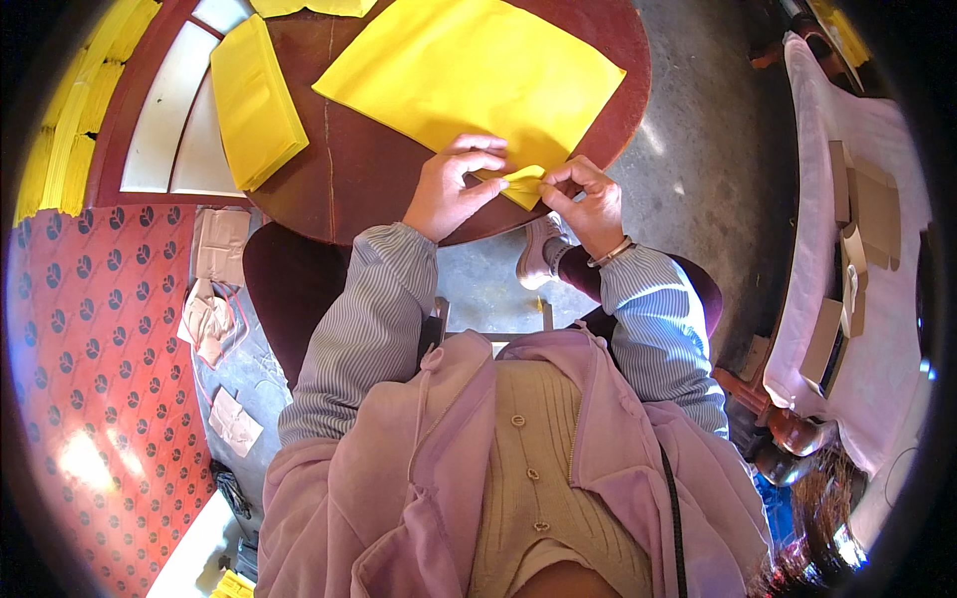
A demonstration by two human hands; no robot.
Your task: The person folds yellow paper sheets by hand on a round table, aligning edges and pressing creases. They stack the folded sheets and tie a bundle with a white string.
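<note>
On the round dark-red table [299, 217] lies a large yellow paper sheet [469, 70], or a stack of them. At the table's near edge, in front of my body, a small folded piece of yellow paper [524, 185] is between my hands. Whether it joins the large sheet, I cannot tell. My right hand [588, 204] pinches its right end between thumb and fingertips. The thumb of my left hand [454, 191] presses its left end, with the fingers curved over beside the large sheet.
A stack of folded yellow paper [257, 105] sits at the table's left side. More yellow stacks [75, 120] stand far left. At right, a pink-white cloth-covered table [852, 130] holds open cardboard boxes [877, 214]. A red patterned board [105, 349] and brown paper [209, 319] lie at left.
</note>
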